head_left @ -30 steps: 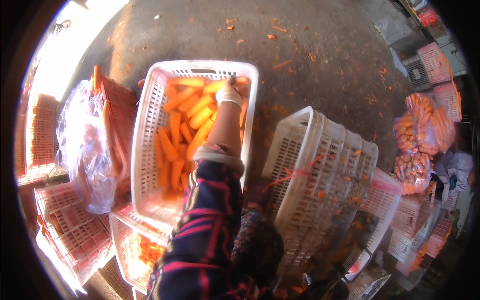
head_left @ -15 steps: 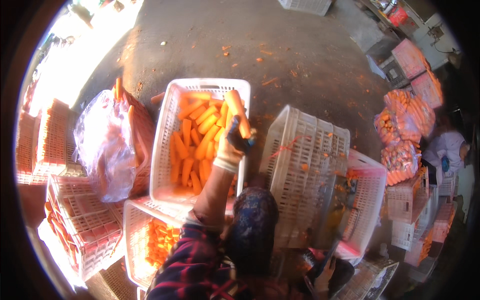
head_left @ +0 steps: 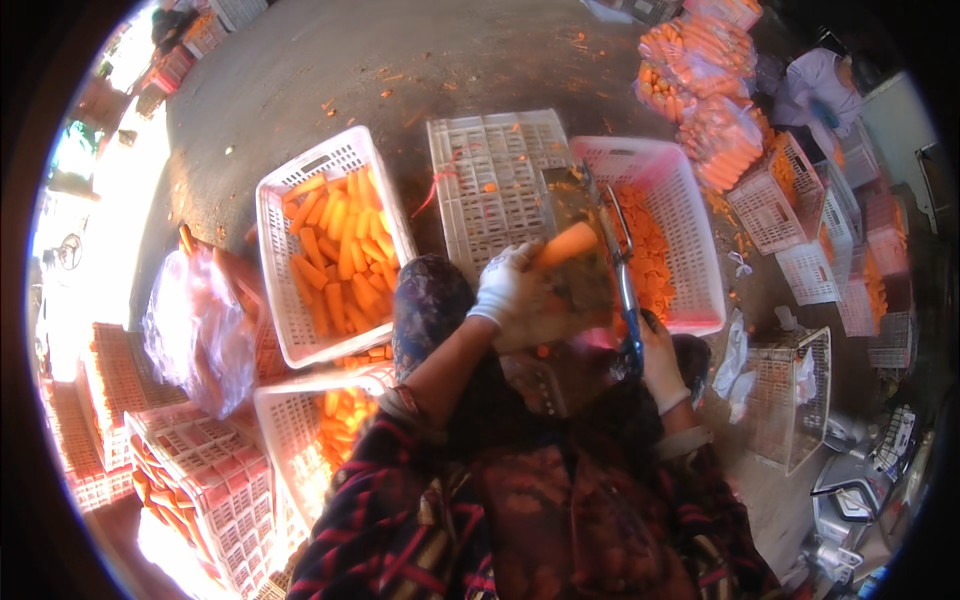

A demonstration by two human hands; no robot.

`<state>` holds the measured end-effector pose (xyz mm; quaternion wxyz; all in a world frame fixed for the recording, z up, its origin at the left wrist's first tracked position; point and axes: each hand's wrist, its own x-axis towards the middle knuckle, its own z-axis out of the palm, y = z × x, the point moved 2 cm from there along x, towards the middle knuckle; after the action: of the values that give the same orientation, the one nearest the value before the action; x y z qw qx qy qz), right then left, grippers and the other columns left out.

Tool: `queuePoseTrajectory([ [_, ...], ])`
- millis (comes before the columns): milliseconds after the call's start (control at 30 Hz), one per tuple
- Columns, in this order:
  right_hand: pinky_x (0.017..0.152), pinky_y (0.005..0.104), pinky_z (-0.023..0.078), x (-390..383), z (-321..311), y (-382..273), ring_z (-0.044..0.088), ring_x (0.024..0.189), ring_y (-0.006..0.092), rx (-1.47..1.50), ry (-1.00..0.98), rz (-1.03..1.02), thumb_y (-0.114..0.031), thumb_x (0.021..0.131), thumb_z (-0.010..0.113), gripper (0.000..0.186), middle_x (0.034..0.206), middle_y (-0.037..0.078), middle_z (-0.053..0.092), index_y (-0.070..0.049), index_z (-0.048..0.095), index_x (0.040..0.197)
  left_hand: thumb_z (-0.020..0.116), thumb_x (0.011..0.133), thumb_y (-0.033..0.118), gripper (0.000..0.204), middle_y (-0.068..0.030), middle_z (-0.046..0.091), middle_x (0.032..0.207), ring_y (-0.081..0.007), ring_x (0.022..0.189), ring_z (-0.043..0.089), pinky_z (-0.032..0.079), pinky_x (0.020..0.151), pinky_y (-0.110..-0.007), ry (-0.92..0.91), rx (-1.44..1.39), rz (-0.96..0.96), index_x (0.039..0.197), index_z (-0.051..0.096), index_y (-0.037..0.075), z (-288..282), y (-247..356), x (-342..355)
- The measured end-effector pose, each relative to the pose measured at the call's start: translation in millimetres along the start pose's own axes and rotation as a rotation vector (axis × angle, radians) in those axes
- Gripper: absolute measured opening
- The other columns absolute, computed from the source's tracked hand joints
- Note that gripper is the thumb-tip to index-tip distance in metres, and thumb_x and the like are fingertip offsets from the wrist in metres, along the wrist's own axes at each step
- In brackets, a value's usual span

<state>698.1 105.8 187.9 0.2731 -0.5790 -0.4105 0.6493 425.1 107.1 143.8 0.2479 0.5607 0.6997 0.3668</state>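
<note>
My left hand (head_left: 503,285), in a white glove, is closed around the thick end of an orange carrot (head_left: 568,246). The carrot's far end lies beside the blade of a lever cutter (head_left: 622,268) with a blue handle. Around that handle my right hand (head_left: 661,362) is closed; part of its fingers is hidden. Under the carrot is a dark, wet-looking board (head_left: 575,290) on an upturned white crate (head_left: 490,185). To the right of the cutter, a pinkish-white crate (head_left: 705,235) holds many short carrot pieces (head_left: 645,245).
A white crate of whole peeled carrots (head_left: 385,215) stands left of my knee, with another carrot crate (head_left: 275,400) nearer. A plastic-lined sack (head_left: 200,330) and stacked crates (head_left: 200,430) line the left. Bagged carrots (head_left: 700,80) and a person (head_left: 820,85) are at far right.
My left hand has gone from over the left carrot crate to the board beside the cutter, with a carrot in it. The view has swung right. My right hand is farther forward on the handle.
</note>
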Motion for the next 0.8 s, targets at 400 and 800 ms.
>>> queuePoseTrajectory([
  [400,0.044,0.023,0.036,-27,11,-55,0.047,0.049,0.0085,-0.309,0.053,-0.083,-0.037,0.1,0.051,0.03,0.062,-0.001,0.051,-0.009,0.059,0.105,0.063,0.088,0.023,0.039,-0.0142,0.062,0.108,-0.0347,0.099,0.061,0.05,0.085,-0.041,-0.076,0.063,0.171,0.125,0.06,0.014,16,14,18],
  [800,0.079,0.0367,0.047,11,-4,30,0.061,0.09,0.0331,-0.32,0.114,-0.13,-0.027,0.099,0.05,0.034,0.095,0.021,0.063,0.003,0.057,0.113,0.062,0.089,0.021,0.04,-0.0171,0.061,0.106,-0.0358,0.096,0.061,0.05,0.084,-0.043,-0.051,0.101,0.253,0.127,0.058,0.012,15,6,25],
])
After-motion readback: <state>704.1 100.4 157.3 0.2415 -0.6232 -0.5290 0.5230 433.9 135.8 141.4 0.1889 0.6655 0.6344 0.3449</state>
